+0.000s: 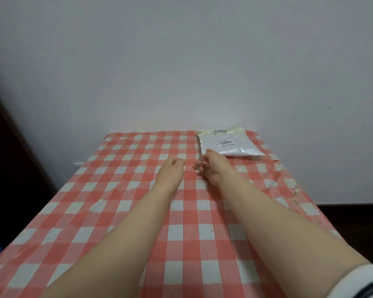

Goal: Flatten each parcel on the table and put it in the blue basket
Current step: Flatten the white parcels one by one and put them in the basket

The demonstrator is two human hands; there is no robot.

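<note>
Loosely curled fingers [199, 167], holding nothing: the right hand [211, 168] nears the white plastic parcel [228, 144] at the red-checked table's [116, 211] far right; left hand [173, 168] empty too. Best drag it closer, then press evenly

The table [125, 211], under its red-and-white checked cloth, lies bare along its left edge, across its middle and over the whole near half, so a hand could pass freely there; only the person's two forearms stretch over that room from the near edge. The single obstacle is a white parcel [228, 145] lying flat at the far right corner, touching or nearly touching the wall [181, 61] that closes off the far edge. The right hand [211, 168] hovers just beside the parcel's near left corner, the left hand [172, 171] close alongside over open cloth.
</note>
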